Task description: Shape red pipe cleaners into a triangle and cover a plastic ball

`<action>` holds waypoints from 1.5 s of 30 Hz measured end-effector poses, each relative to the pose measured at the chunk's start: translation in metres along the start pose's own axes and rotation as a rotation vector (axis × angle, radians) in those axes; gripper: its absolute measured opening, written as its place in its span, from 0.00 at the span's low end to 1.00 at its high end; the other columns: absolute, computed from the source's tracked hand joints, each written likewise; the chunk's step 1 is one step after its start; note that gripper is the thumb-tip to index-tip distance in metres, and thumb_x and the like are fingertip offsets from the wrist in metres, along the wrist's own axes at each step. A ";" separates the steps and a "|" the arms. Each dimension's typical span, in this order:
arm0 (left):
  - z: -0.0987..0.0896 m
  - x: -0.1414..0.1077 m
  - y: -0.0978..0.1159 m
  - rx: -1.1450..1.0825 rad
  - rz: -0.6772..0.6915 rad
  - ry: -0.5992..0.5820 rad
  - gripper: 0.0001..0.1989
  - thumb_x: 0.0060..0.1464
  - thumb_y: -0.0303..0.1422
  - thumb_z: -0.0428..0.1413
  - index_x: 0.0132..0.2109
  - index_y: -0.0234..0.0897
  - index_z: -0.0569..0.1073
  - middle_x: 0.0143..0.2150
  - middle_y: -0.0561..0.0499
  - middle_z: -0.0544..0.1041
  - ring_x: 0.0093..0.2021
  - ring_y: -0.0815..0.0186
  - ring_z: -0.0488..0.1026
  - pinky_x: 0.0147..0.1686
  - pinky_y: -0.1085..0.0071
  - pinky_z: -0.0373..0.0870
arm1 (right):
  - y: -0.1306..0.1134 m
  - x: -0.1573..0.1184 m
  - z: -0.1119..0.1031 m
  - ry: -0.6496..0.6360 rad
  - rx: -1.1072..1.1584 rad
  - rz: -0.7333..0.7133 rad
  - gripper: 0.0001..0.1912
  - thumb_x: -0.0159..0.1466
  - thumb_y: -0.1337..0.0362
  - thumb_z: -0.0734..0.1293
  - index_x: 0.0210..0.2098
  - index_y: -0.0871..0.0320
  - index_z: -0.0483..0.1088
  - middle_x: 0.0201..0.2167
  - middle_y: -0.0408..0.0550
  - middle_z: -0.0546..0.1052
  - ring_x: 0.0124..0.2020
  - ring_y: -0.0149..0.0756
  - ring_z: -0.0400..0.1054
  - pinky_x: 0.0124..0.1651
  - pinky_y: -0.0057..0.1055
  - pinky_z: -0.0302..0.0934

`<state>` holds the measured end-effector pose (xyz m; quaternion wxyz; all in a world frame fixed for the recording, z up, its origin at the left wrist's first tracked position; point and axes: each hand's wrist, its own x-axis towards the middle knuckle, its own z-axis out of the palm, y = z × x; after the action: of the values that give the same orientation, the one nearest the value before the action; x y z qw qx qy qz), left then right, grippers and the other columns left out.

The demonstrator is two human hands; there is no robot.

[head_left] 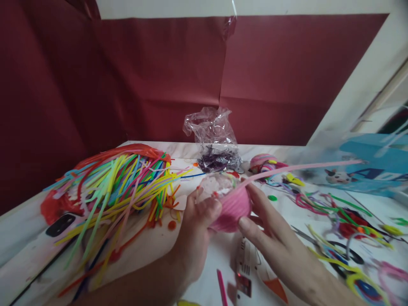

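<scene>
Left hand (196, 223) and right hand (274, 229) are gripping a pink-wrapped ball (234, 210) just above the counter (204, 276), fingers of both closing around its sides, while a loose pink pipe cleaner (299, 167) is trailing rightward off its top. Step in hand is probably wrapping; next move seems to be calling for steadying left-handed and pressing that strand against the pale uncovered top. Pipe-cleaner bundle (119, 187) is lying left, clear plastic bag (216, 131) sitting behind.
</scene>
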<state>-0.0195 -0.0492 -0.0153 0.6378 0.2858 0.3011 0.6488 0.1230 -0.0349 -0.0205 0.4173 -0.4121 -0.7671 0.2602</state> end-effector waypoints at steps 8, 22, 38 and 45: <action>-0.007 -0.007 -0.008 0.399 -0.058 -0.094 0.34 0.42 0.32 0.61 0.56 0.37 0.56 0.56 0.41 0.63 0.55 0.56 0.61 0.51 0.62 0.60 | 0.003 0.015 -0.020 -0.041 -0.187 -0.090 0.29 0.64 0.47 0.60 0.57 0.60 0.58 0.55 0.50 0.56 0.55 0.48 0.49 0.57 0.46 0.48; -0.007 -0.004 0.003 0.437 -0.131 -0.356 0.46 0.35 0.26 0.64 0.60 0.43 0.50 0.52 0.43 0.66 0.49 0.54 0.67 0.46 0.59 0.64 | -0.007 0.014 -0.031 -0.146 -0.147 -0.323 0.31 0.63 0.52 0.66 0.60 0.56 0.51 0.56 0.48 0.53 0.54 0.46 0.51 0.55 0.41 0.53; -0.001 -0.004 0.016 0.182 -0.153 -0.253 0.27 0.45 0.37 0.59 0.53 0.39 0.62 0.49 0.44 0.70 0.47 0.55 0.68 0.44 0.60 0.63 | 0.001 0.008 -0.037 -0.163 0.010 -0.156 0.35 0.60 0.49 0.69 0.61 0.47 0.51 0.57 0.44 0.50 0.58 0.48 0.41 0.59 0.47 0.38; 0.001 -0.007 0.024 0.245 -0.055 -0.167 0.43 0.42 0.33 0.62 0.61 0.38 0.47 0.55 0.42 0.66 0.53 0.56 0.64 0.51 0.63 0.60 | 0.001 0.009 -0.042 -0.196 0.169 -0.127 0.32 0.60 0.50 0.70 0.59 0.45 0.54 0.57 0.43 0.51 0.58 0.47 0.42 0.60 0.45 0.39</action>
<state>-0.0344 -0.0560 0.0029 0.6384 0.4060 0.3318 0.5635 0.1564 -0.0243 0.0049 0.3891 -0.2988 -0.8041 0.3358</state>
